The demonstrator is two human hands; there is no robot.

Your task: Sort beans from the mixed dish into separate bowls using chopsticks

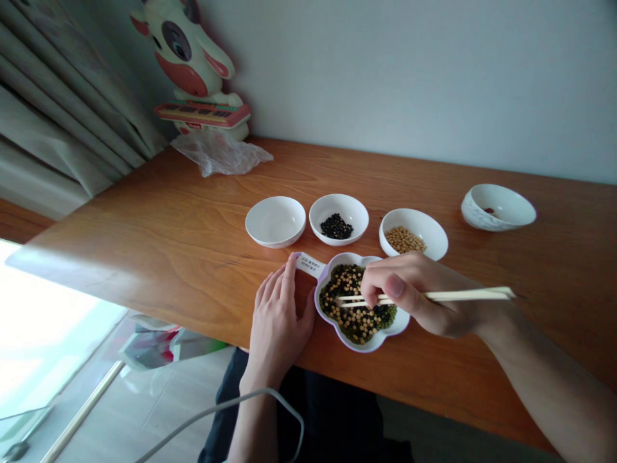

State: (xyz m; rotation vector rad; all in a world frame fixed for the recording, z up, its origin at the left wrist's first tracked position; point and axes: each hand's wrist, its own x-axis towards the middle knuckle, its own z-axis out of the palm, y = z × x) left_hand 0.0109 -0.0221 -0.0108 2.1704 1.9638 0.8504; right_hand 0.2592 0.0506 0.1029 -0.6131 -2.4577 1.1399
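A flower-shaped white dish with a purple edge (402, 325) lies near the table's front edge, holding mixed yellow, black and green beans (354, 280). My right hand (429, 292) is closed around a pair of light chopsticks (465, 295) above the dish's right side. Their tips reach into the beans; whether a bean is pinched between them I cannot tell. Left of the dish, my left hand (278, 315) rests on the table with its fingers stretched out, fingertips at the end of the labelled handle (310, 264) and thumb beside the dish wall.
Behind the dish stand a plain white bowl (276, 222), one with black beans (336, 226) and one with yellow beans (405, 239). Farther right is a patterned bowl (499, 207) with a few brownish bits. A cow toy keyboard (205, 114) and plastic bag (222, 154) occupy the back left.
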